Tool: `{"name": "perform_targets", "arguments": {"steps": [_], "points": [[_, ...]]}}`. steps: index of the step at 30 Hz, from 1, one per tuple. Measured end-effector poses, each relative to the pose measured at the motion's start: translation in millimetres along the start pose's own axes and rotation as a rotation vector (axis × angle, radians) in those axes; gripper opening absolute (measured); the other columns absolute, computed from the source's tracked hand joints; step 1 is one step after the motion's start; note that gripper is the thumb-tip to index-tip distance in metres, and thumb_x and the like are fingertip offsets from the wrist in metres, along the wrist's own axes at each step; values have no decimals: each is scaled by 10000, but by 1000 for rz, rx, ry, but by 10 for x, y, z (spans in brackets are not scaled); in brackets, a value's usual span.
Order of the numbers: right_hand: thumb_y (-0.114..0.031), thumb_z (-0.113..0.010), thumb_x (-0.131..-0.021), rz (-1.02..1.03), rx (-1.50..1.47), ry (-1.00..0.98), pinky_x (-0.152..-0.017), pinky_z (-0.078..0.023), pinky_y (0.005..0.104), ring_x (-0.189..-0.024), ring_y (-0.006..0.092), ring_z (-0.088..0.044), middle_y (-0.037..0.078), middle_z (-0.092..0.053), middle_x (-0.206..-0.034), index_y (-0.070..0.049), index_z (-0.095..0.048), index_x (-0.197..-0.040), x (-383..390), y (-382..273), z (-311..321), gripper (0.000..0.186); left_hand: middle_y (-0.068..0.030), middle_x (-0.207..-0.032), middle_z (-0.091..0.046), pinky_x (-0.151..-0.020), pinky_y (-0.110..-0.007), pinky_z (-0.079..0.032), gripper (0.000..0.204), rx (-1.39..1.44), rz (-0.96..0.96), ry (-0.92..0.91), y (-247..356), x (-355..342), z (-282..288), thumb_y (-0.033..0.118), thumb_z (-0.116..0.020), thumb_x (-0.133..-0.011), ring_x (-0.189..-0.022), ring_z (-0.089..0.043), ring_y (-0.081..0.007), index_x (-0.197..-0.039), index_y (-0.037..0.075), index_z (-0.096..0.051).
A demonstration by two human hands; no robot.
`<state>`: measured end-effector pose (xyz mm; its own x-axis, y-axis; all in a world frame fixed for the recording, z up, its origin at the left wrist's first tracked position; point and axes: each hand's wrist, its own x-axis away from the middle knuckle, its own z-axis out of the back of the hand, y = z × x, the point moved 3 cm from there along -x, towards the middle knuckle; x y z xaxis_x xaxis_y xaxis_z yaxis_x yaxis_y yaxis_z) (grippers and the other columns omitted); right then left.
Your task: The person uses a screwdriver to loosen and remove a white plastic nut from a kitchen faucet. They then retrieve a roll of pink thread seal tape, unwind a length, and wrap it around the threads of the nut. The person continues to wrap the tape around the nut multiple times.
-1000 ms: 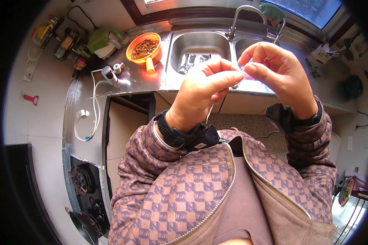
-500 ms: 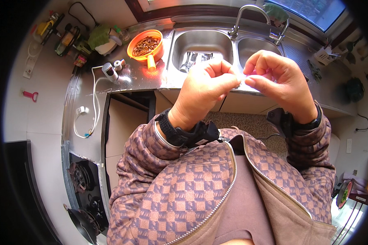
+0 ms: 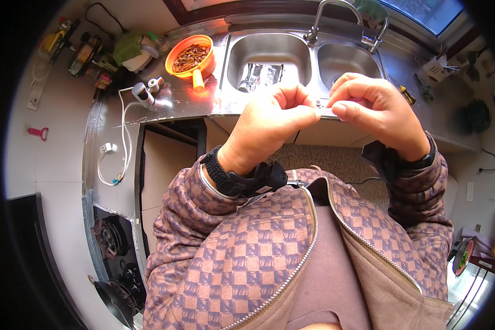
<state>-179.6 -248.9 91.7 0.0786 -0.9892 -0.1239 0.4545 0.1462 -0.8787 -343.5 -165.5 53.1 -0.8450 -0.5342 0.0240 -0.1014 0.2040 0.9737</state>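
Note:
My left hand [image 3: 269,122] is raised in front of the sink, its thumb and forefinger pinched together. Across a narrow gap, my right hand [image 3: 380,110] makes a similar pinch at the same height. Whatever sits between the fingertips is too small to make out. Beyond them lies a steel double sink [image 3: 311,60], with a silver-and-dark crumpled packet [image 3: 263,76] in its left basin. To the left on the steel counter stands an orange dipper [image 3: 198,82] with its handle toward me, filled with brown, elongated pieces in liquid [image 3: 191,58].
A curved faucet [image 3: 315,27] rises behind the sink. A white cable [image 3: 127,126] and a grey-white cylindrical device [image 3: 143,94] lie on the left counter. Pans [image 3: 115,300] sit by the stove at lower left. A white holder with utensils [image 3: 438,68] stands at right.
The two pinches have drawn very slightly apart, with both hands keeping nearly the same pose. The view has shifted a little, so the dipper and sink appear slightly farther left.

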Motion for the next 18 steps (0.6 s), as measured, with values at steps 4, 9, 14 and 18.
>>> {"name": "perform_targets", "arguments": {"steps": [4, 9, 14, 18], "points": [[-163, -619, -893, -35, -220, 45, -676, -441, 200, -757, 61, -551, 8, -626, -836, 16, -653, -951, 17, 61, -59, 192, 49, -723, -556, -510, -168, -335, 129, 96, 49, -37, -32, 8, -31, 157, -659, -812, -590, -447, -14, -858, 41, -623], [-209, -563, -933, -61, -295, 74, -697, -451, 209, -768, 61, -557, 11, -637, -851, 11, -651, -974, 25, 88, -98, 241, 54, -669, -542, -477, -158, -305, 177, 94, 103, 13, -56, 18, -72, 209, -684, -829, -528, -422, -5, -884, 43, -653], [-219, -573, -928, -69, -328, 120, -688, -444, 198, -760, 49, -551, 5, -639, -854, 10, -652, -972, 37, 77, -140, 246, 47, -676, -557, -475, -161, -302, 165, 179, 115, -25, -97, 19, -80, 200, -673, -842, -523, -419, -8, -892, 43, -663], [-195, -634, -868, -171, -221, 13, -795, -448, 225, -882, 91, -570, 56, -635, -950, 17, -633, -1011, 73, 68, -135, 256, 46, -692, -566, -480, -167, -298, 141, 220, 116, -62, -114, 14, -64, 182, -661, -850, -538, -418, -9, -873, 42, -664]]}}
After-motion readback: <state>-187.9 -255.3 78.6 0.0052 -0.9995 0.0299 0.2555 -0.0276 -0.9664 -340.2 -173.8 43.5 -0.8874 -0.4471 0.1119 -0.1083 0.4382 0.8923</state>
